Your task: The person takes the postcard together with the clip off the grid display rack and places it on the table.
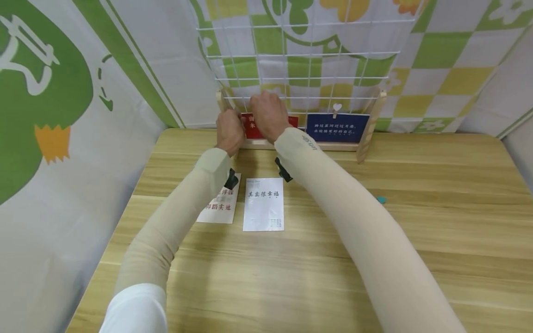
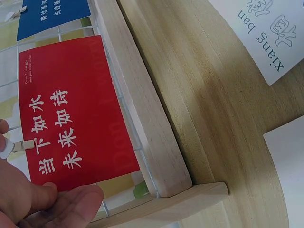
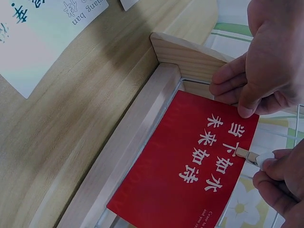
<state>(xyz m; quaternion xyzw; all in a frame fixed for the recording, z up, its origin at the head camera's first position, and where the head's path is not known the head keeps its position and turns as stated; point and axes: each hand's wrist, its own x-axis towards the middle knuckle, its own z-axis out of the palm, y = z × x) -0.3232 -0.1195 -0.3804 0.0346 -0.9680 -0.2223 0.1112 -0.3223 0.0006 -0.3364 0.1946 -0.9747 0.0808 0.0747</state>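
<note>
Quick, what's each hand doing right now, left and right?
Left hand: fingers pinch the corner of the red card against the wire grid.
Right hand: fingers pinch a small wooden clip on the card's edge.

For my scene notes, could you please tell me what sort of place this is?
Probably a staged craft or display booth, not a home: a pale wooden table is walled by green-and-yellow printed fabric, and a white wire grid in a wooden frame carries a red card being pegged.
</note>
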